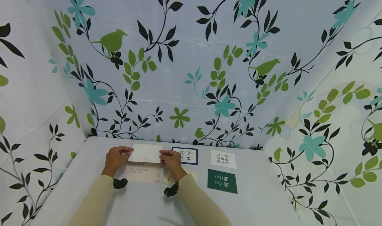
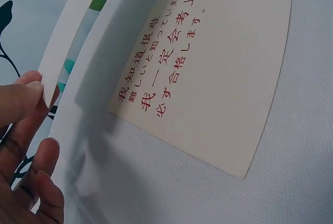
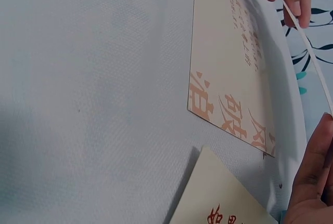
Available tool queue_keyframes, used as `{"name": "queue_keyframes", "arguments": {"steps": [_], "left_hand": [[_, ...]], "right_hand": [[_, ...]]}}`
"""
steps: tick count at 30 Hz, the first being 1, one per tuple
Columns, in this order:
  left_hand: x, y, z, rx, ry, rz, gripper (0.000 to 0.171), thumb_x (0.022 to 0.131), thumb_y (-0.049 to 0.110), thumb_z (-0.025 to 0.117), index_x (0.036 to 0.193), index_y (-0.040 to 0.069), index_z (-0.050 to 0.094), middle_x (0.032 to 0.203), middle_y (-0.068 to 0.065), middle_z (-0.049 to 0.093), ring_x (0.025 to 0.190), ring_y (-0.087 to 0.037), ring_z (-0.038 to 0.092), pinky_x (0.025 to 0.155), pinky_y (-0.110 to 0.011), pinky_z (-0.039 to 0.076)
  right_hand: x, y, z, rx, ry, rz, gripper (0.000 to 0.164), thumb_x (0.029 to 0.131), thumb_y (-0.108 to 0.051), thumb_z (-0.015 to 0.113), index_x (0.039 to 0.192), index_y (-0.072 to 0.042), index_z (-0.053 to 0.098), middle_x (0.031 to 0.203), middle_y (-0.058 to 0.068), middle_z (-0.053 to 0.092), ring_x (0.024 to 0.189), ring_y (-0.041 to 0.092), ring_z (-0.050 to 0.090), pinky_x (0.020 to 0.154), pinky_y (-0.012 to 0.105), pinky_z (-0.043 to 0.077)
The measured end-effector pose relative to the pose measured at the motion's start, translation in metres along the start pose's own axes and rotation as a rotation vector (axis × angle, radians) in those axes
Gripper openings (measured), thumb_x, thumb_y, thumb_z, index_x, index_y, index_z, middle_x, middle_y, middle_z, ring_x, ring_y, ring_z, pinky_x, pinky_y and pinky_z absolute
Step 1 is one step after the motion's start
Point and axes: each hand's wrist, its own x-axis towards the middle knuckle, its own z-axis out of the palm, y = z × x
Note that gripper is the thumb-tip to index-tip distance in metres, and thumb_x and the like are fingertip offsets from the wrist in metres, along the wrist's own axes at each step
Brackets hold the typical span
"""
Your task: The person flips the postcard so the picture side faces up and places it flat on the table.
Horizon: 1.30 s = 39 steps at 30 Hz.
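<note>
A white card [image 1: 146, 153] is held up off the table between both hands, tilted, with small faint print near its lower edge. My left hand [image 1: 117, 158] pinches its left end between thumb and fingers; the left wrist view shows this pinch on the white card [image 2: 65, 42] closely. The right hand [image 1: 173, 162] grips the other end. Below lies a cream card [image 1: 140, 175] with red and orange characters, its upper part covered in the head view. Beside it, a second cream card [image 3: 218, 198] with red writing is partly hidden by my right hand and wrist in the head view.
A blue-bordered card [image 1: 192, 157] lies just behind the right hand, partly covered. Farther right are a white card with black writing [image 1: 229, 159] and a dark green card [image 1: 213, 179]. The white-covered table [image 1: 259, 192] meets a patterned cloth backdrop [image 1: 185, 96].
</note>
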Motion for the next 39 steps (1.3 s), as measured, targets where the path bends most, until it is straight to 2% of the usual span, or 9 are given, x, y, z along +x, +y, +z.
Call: {"name": "queue_keyframes", "arguments": {"steps": [8,17,23,30,35,39], "left_hand": [[0.000,-0.002,-0.003,-0.012,-0.018,-0.003,0.025,0.102,0.009,0.063,0.120,0.007,0.080,0.128,-0.021,0.073,0.105,-0.031,0.064,0.077,-0.032,0.046],[0.001,0.000,-0.007,-0.011,-0.006,0.007,0.024,0.103,0.008,0.063,0.119,0.007,0.080,0.131,-0.022,0.072,0.107,-0.032,0.063,0.081,-0.036,0.046],[0.002,0.001,-0.008,-0.017,0.020,0.037,0.021,0.102,0.005,0.067,0.116,0.008,0.082,0.121,-0.019,0.076,0.097,-0.029,0.064,0.075,-0.032,0.048],[0.001,0.003,-0.010,-0.026,0.033,0.052,0.019,0.100,0.007,0.070,0.114,0.010,0.083,0.108,-0.013,0.081,0.094,-0.026,0.064,0.074,-0.030,0.046],[0.000,0.006,-0.011,-0.038,0.029,0.037,0.019,0.098,0.015,0.075,0.113,0.005,0.081,0.108,-0.016,0.080,0.094,-0.028,0.065,0.074,-0.030,0.045],[-0.001,0.012,-0.010,-0.044,0.034,0.021,0.022,0.099,0.014,0.074,0.115,0.000,0.078,0.108,-0.019,0.078,0.097,-0.030,0.064,0.074,-0.031,0.047]], "right_hand": [[0.000,-0.003,-0.002,0.026,-0.020,0.013,0.019,0.096,-0.006,0.075,0.113,-0.015,0.079,0.103,0.002,0.079,0.088,0.014,0.072,0.078,0.026,0.060],[0.001,-0.003,-0.003,0.048,-0.024,0.034,0.017,0.099,-0.005,0.072,0.112,-0.014,0.080,0.104,0.005,0.075,0.088,0.016,0.072,0.083,0.031,0.062],[0.003,-0.004,-0.003,0.072,-0.030,0.034,0.017,0.100,-0.004,0.069,0.110,-0.010,0.081,0.099,0.008,0.075,0.086,0.018,0.075,0.085,0.035,0.063],[0.006,-0.003,-0.004,0.060,-0.041,0.007,0.015,0.097,-0.007,0.074,0.111,-0.009,0.081,0.106,0.009,0.080,0.088,0.016,0.075,0.079,0.030,0.063],[0.005,-0.004,-0.004,0.077,-0.037,0.004,0.010,0.097,-0.010,0.076,0.105,-0.013,0.081,0.104,0.003,0.081,0.092,0.020,0.075,0.080,0.031,0.063],[0.003,-0.005,-0.003,0.056,-0.008,0.002,0.009,0.096,-0.014,0.078,0.104,-0.015,0.081,0.102,0.001,0.081,0.093,0.022,0.074,0.080,0.031,0.063]]}}
